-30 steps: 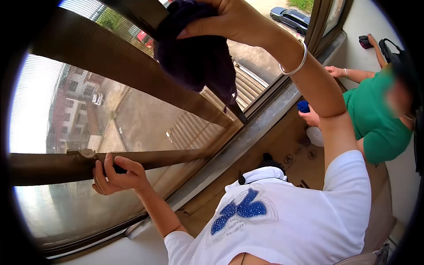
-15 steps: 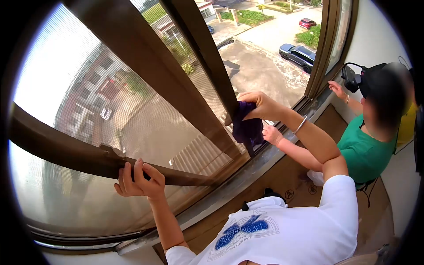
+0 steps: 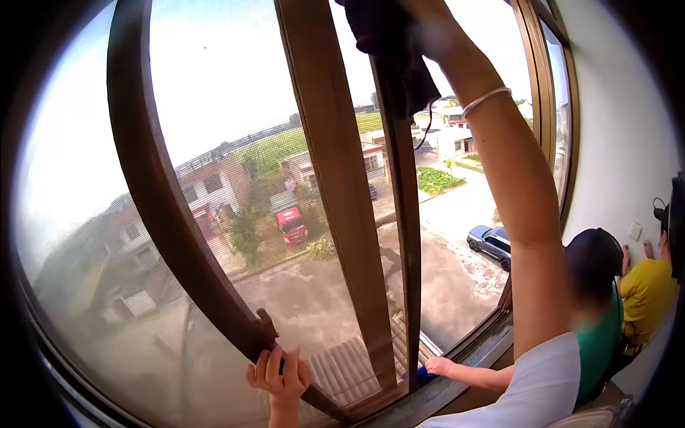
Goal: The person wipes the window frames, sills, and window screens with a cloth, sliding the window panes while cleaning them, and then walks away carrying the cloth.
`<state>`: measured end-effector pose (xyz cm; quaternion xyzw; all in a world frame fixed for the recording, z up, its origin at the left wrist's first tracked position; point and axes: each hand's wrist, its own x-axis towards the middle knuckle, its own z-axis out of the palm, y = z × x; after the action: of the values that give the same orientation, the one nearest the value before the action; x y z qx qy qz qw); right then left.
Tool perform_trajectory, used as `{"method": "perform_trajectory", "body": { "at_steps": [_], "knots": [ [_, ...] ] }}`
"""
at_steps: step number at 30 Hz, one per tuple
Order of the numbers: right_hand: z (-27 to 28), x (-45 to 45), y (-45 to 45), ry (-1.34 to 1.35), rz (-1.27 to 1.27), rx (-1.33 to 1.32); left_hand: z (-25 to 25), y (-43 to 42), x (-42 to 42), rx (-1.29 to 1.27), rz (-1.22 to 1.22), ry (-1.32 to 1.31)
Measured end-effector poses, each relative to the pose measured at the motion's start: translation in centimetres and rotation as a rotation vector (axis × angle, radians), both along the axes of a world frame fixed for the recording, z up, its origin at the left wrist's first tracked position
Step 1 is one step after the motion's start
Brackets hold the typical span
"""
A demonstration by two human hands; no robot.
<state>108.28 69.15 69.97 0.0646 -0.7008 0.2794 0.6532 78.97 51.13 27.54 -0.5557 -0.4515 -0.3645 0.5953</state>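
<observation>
My left hand (image 3: 280, 376) is closed around the lower part of a brown sash frame (image 3: 189, 235) that holds a mesh screen, just below its small latch (image 3: 267, 324). At the top of the view my right hand (image 3: 427, 25) is raised high and partly cut off, its fingers blurred. It holds a dark purple cloth (image 3: 389, 43) against the narrow upright edge of another brown window frame (image 3: 409, 214). The cloth hangs down along that edge, with a thin dark string (image 3: 428, 128) trailing from it.
Beside me a co-worker in green (image 3: 598, 342) reaches to the sill with one hand (image 3: 439, 367), near something blue (image 3: 422, 373). Farther right another person in yellow (image 3: 646, 307) stands by the white wall (image 3: 606, 143). Outside, below, is a parked car (image 3: 491, 242).
My right hand has carried the purple cloth upward along the frame edge. The view has tilted up, and my left hand still grips the sash. The co-worker's hand is now at the sill.
</observation>
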Motion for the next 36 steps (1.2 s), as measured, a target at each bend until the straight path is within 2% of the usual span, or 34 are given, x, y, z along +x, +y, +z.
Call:
{"method": "perform_trajectory", "body": {
  "at_steps": [1, 2, 3, 5, 8, 9, 11, 13, 15, 17, 19, 21, 23, 24, 25, 27, 29, 31, 32, 33, 36],
  "knots": [
    [2.9, -1.0, -0.4, 0.05, 0.013, 0.145, -0.1, -0.4, -0.5, 0.018, 0.019, -0.006],
    [5.1, -1.5, -0.9, 0.117, -0.266, 0.196, -0.3, -0.5, -0.6, 0.02, 0.004, -0.005],
    [5.4, -2.8, -3.4, 0.327, -1.126, 0.264, -0.6, -0.6, -0.5, 0.017, -0.012, -0.003],
    [5.8, -5.5, -3.7, 0.631, -1.57, 0.69, -1.6, -0.9, -0.5, 0.041, 0.001, -0.03],
    [4.6, -11.0, -5.9, 0.398, -1.478, 0.76, -1.4, -1.1, -1.5, 0.056, -0.039, -0.068],
    [3.8, -13.3, -6.0, 0.473, -1.446, 0.844, -1.3, -1.3, -1.8, 0.059, -0.03, -0.072],
    [0.6, -17.2, -8.8, 0.287, -1.287, 0.841, -1.5, -1.6, -2.2, 0.034, -0.041, -0.082],
    [-3.6, -21.1, -11.5, -0.008, -1.294, 0.82, -2.0, -1.4, -2.6, 0.054, -0.017, -0.115],
    [-8.7, -22.0, -11.9, 0.092, -1.018, 1.045, -3.2, -0.7, -2.5, 0.027, -0.044, -0.136],
    [-12.5, -23.2, -12.3, 0.042, -0.783, 1.13, -3.9, -0.4, -2.7, 0.038, -0.058, -0.13],
    [-15.5, -22.4, -12.7, -0.058, -0.743, 1.295, -4.4, 0.0, -3.4, 0.007, -0.13, -0.113],
    [-17.2, -19.9, -10.9, -0.17, -0.813, 1.297, -5.2, 0.2, -4.1, -0.005, -0.14, -0.119],
    [-17.4, -17.3, -7.9, -0.07, -1.207, 1.378, -6.5, -0.1, -5.1, -0.055, -0.148, -0.126],
    [-16.7, -14.9, -7.6, -0.12, -1.367, 1.287, -7.0, -0.1, -5.6, -0.085, -0.141, -0.111],
    [-15.5, -13.7, -5.8, -0.148, -1.374, 1.133, -7.2, 0.0, -6.1, -0.078, -0.14, -0.114],
    [-12.5, -11.4, -4.5, -0.066, -1.537, 1.114, -7.2, -0.1, -6.4, -0.076, -0.163, -0.076],
    [-10.7, -11.3, -5.6, -0.03, -0.886, 0.724, -7.2, 0.6, -6.0, -0.077, -0.175, -0.073],
    [-11.2, -15.0, -7.2, 0.136, -1.271, 0.818, -7.3, 0.7, -6.3, -0.076, -0.178, -0.08],
    [-11.5, -17.4, -7.7, 0.152, -1.4, 1.074, -7.4, 0.5, -6.5, -0.075, -0.193, -0.091],
    [-13.0, -19.0, -7.9, 0.007, -1.443, 1.22, -7.1, 0.3, -6.3, -0.087, -0.191, -0.098],
    [-16.2, -21.5, -10.4, -0.162, -1.222, 1.034, -6.6, 0.2, -5.7, -0.076, -0.165, -0.115]
  ]
}}
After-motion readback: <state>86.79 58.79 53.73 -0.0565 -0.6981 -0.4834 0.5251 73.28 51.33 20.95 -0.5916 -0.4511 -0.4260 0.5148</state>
